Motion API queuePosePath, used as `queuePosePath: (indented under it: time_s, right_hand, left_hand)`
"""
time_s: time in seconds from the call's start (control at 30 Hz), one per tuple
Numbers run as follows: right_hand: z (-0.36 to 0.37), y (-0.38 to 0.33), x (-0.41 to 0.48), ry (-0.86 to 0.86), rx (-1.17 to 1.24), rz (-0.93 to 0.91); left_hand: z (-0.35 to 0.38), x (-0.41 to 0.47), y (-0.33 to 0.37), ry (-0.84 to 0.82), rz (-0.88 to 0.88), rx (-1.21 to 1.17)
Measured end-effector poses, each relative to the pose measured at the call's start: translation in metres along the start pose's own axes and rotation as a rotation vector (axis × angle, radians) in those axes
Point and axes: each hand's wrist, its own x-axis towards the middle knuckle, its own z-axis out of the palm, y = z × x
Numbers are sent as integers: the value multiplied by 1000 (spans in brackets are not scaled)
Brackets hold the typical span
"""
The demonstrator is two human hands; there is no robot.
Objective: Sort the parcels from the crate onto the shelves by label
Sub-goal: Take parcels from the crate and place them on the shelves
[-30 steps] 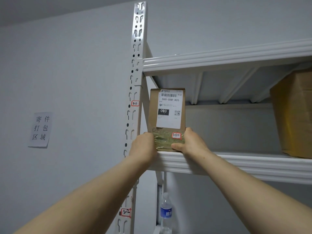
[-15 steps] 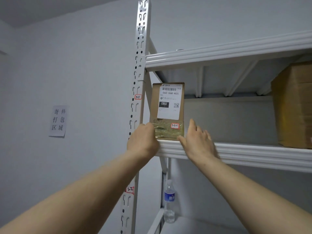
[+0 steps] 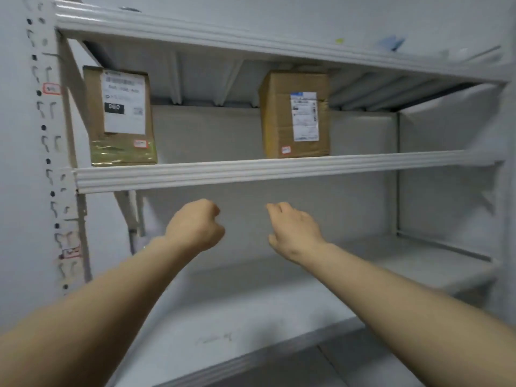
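Two hands empty below front edge of white metal shelf (image 3: 251,171): left hand (image 3: 195,227) clenched, right hand (image 3: 293,233) slack. Back to crate; read next label before lifting.

Rack's middle shelf (image 3: 251,172) bore two upright cardboard parcels, well apart: left parcel (image 3: 96,118) at left end beside post (image 3: 46,141), right parcel (image 3: 276,115) near middle.

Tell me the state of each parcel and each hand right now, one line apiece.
Left parcel: upright at the left end of the upper shelf, untouched.
Right parcel: upright on the same shelf, apart from the left one.
Left hand: fingers curled, holding nothing, below the shelf.
Right hand: fingers relaxed, holding nothing.
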Motion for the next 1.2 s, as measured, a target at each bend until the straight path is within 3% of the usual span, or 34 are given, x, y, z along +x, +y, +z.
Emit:
queuePosePath:
  time_s: [0.27, 0.43, 0.67, 0.83, 1.03, 1.2]
  right_hand:
    - [-26, 104, -204, -371, -205, 336]
    - [-86, 181, -355, -442, -244, 652]
    - [-207, 265, -581, -413, -318, 972]
    - [-319, 293, -772, -306, -316, 1334]
    - [-431, 280, -940, -98, -371, 1685]
    - [-474, 250, -1036, 72, -407, 1930]
  left_hand:
    - [88, -101, 127, -376, 280, -133]
    - [108, -185, 255, -503, 517, -199]
    - [102, -355, 477, -633, 863, -347]
    - [77, -529, 628, -806, 1142, -467]
    - [19, -709, 743, -936, 1401, -573]
    - [-14, -825, 803, -1090, 1556, -653]
